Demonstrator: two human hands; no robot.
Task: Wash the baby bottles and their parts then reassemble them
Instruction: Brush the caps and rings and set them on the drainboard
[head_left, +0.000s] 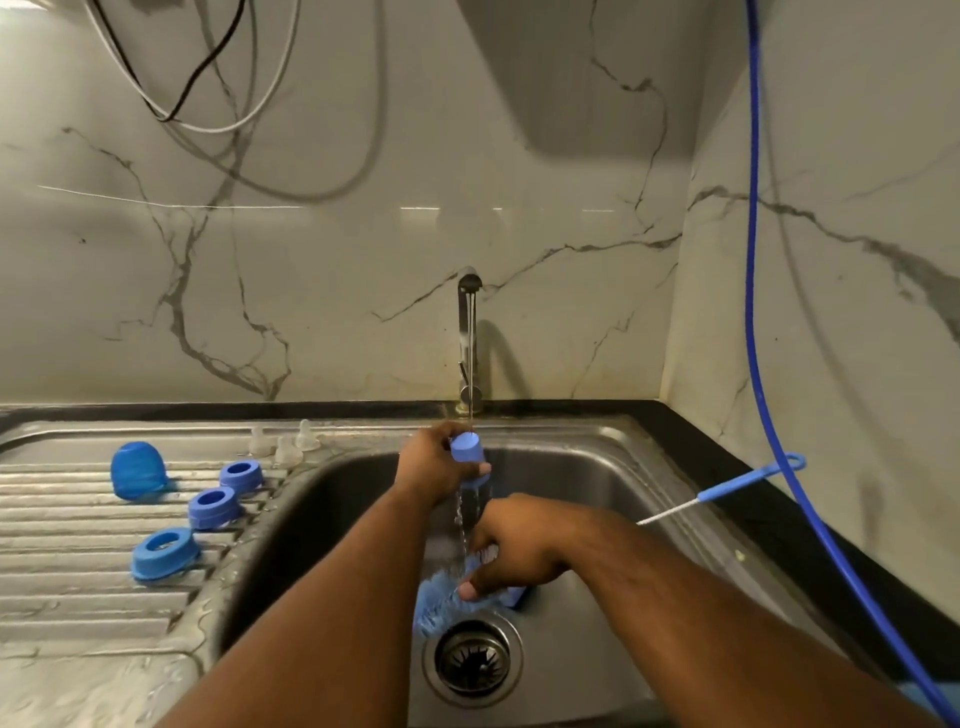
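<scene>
My left hand (434, 465) grips a baby bottle (467, 457) with a blue base, held base-up under the thin stream from the tap (469, 332). Water runs down the bottle into the sink (597, 467). Lower down, my right hand (511, 551) holds a blue bottle brush (441, 603) whose bristles lie just above the drain (471, 659). On the draining board sit three blue collar rings (213, 506), a blue cap (136, 470) and three clear teats (283, 444).
A thin blue-handled teat brush (727, 488) lies on the sink's right rim. A blue hose (753, 312) hangs down the right wall to the black counter (779, 519). Cables hang on the marble wall at upper left.
</scene>
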